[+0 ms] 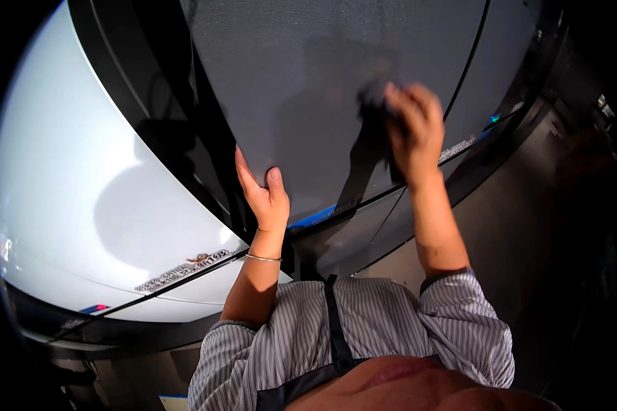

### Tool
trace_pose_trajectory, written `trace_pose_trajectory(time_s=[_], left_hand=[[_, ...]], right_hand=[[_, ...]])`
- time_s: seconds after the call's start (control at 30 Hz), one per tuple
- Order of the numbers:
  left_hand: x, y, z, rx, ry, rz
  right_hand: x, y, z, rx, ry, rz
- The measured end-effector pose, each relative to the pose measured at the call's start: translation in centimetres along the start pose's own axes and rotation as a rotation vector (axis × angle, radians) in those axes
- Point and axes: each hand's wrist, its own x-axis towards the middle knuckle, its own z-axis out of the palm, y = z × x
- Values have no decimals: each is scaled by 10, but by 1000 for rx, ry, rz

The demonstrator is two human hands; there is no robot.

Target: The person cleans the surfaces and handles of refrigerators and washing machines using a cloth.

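Observation:
A large dark grey panel [298, 92], seemingly an appliance door, fills the upper middle of the view. My left hand [265, 198] rests at its lower left edge with the thumb spread from the fingers, and a thin bracelet circles that wrist. Farther right, my right hand [416, 118] is blurred, with its fingers bent around a dark, soft-looking item [378, 95] against the panel's face. That item merges with the hand's shadow, so its outline and kind are unclear. A blue strip [316, 217] runs along the panel's lower edge.
A glossy white panel [149, 205] bearing a printed sticker [185, 272] curves along the left, beyond a black gap. Another dark panel [498, 67] adjoins at the right, past a seam. Tan floor [493, 205] shows at lower right.

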Motion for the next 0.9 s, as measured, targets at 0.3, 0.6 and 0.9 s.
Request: trace_pose_trajectory(time_s=[0.3, 0.6, 0.9], left_hand=[[-2, -7, -3, -41, -173, 32], [-1, -5, -2, 26, -192, 86], [0, -10, 1, -39, -171, 131]], right_hand=[[-266, -42, -99, -33, -791, 1117], [-239, -64, -109, -176, -582, 1082], [-117, -46, -17, 101, 41, 730]])
